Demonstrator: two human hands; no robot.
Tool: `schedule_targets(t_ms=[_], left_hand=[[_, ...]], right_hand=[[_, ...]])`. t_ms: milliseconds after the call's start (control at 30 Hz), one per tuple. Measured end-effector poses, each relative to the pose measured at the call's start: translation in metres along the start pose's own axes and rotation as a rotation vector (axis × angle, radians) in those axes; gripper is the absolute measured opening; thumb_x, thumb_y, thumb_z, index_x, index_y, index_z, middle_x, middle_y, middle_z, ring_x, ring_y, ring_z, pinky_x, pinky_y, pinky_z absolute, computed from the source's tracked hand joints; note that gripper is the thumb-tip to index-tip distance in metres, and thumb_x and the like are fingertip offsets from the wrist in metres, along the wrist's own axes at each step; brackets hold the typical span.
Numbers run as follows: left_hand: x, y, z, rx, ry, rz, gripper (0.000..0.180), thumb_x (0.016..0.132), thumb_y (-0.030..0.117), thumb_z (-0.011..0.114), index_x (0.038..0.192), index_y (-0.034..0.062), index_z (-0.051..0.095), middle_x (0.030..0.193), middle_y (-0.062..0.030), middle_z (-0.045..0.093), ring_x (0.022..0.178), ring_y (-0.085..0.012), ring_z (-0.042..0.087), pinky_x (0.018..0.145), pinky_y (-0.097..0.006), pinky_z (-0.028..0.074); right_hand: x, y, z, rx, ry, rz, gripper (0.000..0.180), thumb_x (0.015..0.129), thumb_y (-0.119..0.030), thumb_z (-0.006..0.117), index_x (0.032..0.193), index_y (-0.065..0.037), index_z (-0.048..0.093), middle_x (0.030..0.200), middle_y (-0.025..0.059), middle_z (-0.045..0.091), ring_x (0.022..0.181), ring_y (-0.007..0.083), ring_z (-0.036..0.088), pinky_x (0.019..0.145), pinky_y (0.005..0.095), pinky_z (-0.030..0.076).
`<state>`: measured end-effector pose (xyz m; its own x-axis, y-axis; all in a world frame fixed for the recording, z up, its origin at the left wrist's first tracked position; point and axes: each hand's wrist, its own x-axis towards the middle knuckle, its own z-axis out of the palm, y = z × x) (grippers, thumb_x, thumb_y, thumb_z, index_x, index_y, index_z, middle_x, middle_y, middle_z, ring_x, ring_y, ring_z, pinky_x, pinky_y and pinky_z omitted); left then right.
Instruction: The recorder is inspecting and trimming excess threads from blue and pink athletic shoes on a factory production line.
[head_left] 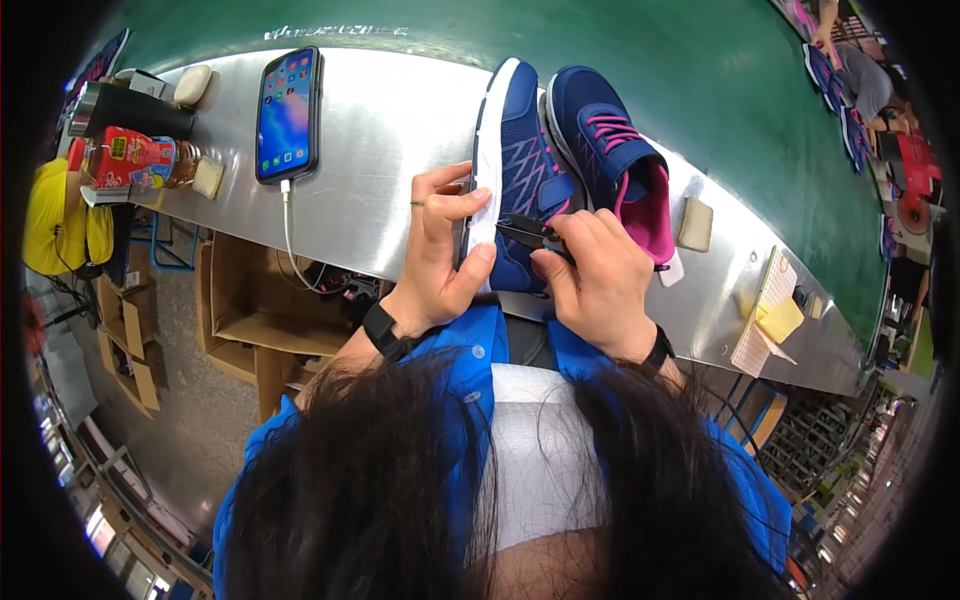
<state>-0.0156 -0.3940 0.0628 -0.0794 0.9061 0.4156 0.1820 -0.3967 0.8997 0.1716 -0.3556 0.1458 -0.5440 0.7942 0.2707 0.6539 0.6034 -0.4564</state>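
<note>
A navy sneaker (520, 165) with a white sole and pink details lies tipped on its side, sole toward the left. My left hand (445, 240) steadies it, with the thumb and fingers pressed on the white sole. In my right hand (600, 270) is a pair of small black snips (522, 230), gripped between thumb and fingers. Their dark blades point left over the sneaker near its sole edge. Just to the right, the matching sneaker (595, 125) stands upright with its pink lining (645, 215) showing; neither hand holds it.
A phone (288, 115) with a white cable lies on the metal table (390, 100). Further left are a red-labelled bottle (135, 158) and a dark cylinder (125, 108). A green conveyor belt (700, 80) runs behind. On the right sit a sponge (696, 224) and a white holder (765, 310).
</note>
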Motion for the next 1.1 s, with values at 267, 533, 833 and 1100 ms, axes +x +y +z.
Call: schedule_targets(t_ms=[267, 533, 833, 1100], left_hand=[[-0.002, -0.002, -0.002, -0.036, -0.023, -0.019, 0.043, 0.084, 0.021, 0.055, 0.124, 0.0076, 0.047, 0.134, -0.0250, 0.037, 0.116, -0.0333, 0.046, 0.101, -0.045, 0.037], [0.002, 0.004, -0.002, -0.211, 0.030, -0.097, 0.039, 0.087, 0.019, 0.052, 0.123, 0.0052, 0.049, 0.136, -0.0256, 0.038, 0.125, -0.0356, 0.045, 0.106, -0.044, 0.035], [0.000, 0.007, -0.003, -0.176, 0.047, -0.117, 0.037, 0.088, 0.018, 0.051, 0.122, 0.0040, 0.052, 0.138, -0.0243, 0.044, 0.128, -0.0329, 0.045, 0.107, -0.042, 0.035], [0.001, 0.005, -0.001, -0.184, 0.048, -0.099, 0.038, 0.089, 0.021, 0.051, 0.123, 0.0038, 0.052, 0.137, -0.0252, 0.044, 0.126, -0.0331, 0.046, 0.107, -0.042, 0.034]], right_hand=[[0.001, 0.000, 0.002, 0.106, 0.004, 0.009, 0.020, 0.077, -0.019, 0.071, 0.089, -0.007, 0.060, 0.078, 0.0040, 0.058, 0.071, 0.0245, 0.055, 0.058, 0.0349, 0.044], [-0.002, 0.003, 0.016, 0.280, -0.051, 0.095, 0.020, 0.082, -0.016, 0.068, 0.094, -0.003, 0.058, 0.081, 0.0093, 0.059, 0.077, 0.0296, 0.052, 0.066, 0.0382, 0.044], [0.001, -0.003, 0.006, 0.191, -0.125, 0.093, 0.021, 0.083, -0.017, 0.068, 0.096, -0.003, 0.057, 0.083, 0.0107, 0.057, 0.079, 0.0306, 0.056, 0.068, 0.0398, 0.044], [-0.006, -0.017, -0.008, 0.153, -0.115, 0.237, 0.020, 0.085, -0.019, 0.068, 0.099, -0.006, 0.061, 0.078, 0.0093, 0.065, 0.062, 0.0284, 0.065, 0.054, 0.0363, 0.048]])
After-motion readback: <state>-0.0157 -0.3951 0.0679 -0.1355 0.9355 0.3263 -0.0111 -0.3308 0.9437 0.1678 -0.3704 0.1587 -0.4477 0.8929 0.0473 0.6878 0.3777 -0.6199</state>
